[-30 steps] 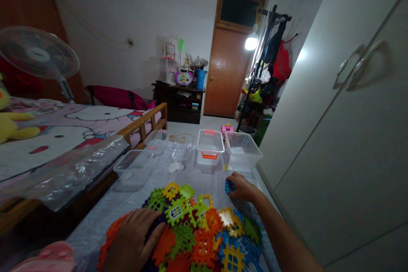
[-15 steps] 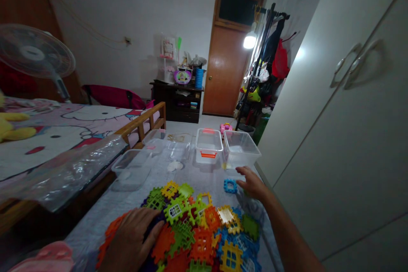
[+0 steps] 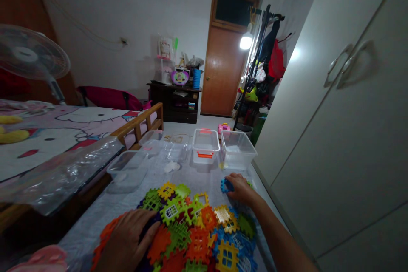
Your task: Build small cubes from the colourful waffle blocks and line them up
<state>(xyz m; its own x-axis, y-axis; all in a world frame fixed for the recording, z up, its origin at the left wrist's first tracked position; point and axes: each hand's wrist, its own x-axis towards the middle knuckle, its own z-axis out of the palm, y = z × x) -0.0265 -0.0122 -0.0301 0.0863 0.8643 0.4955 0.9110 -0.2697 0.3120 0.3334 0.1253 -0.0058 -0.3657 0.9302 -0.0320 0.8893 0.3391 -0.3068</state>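
The biggest thing is the pale wardrobe (image 3: 334, 157), which fills the right side of the frame; after it comes the bed (image 3: 63, 136) at the left. Between them stands a surface covered with light cloth (image 3: 191, 177), and on it a wide heap of toothed plastic pieces (image 3: 199, 244) lies at the bottom centre. Behind the heap, above the centre of the frame's lower half, there are a clear box with orange clips (image 3: 205, 161) and, just beside it, a plain clear box (image 3: 237, 162). The left hand (image 3: 130, 233) rests on the left part of the heap, its thumb well apart from the fingers. The right hand (image 3: 240, 189), right of centre, holds a blue piece (image 3: 223, 185) between thumb and fingers; how firmly, I cannot tell. For good handling, in my judgement, the fingertips should take the piece by two opposite edges, and the left hand should press only lightly, so the heap does not slide. The blue piece is apart from the heap, below the plain clear box. Its visible toothed edge faces the left of the frame; because the fingers cover its right part, I cannot tell its long axis.
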